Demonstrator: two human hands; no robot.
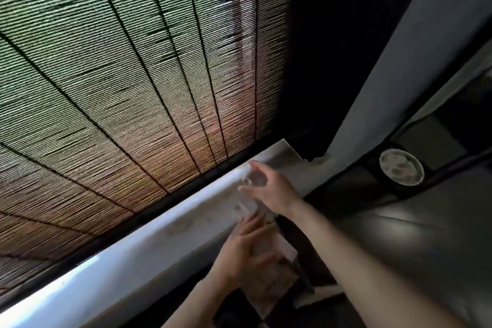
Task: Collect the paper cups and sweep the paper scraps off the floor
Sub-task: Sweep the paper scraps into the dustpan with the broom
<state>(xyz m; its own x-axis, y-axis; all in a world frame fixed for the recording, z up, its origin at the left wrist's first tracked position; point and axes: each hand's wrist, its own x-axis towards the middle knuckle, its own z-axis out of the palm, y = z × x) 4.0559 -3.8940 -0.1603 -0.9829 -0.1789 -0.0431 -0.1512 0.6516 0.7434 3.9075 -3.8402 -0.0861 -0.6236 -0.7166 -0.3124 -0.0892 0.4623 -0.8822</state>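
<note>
Head view: right hand (274, 189) curls round a cup (253, 181), left hand (239, 250) grips the cup stack (277, 274); hasty nesting could topple it.

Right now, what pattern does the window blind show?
The blind shows fine horizontal slats crossed by dark cords running top to bottom; head view.

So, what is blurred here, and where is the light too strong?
Head view: motion blur smears the right hand, the pale cup at it, and the stacked brown paper cups in the left hand; daylight glares on the white window sill; the woven bamboo blind bows from wide-angle distortion.
</note>
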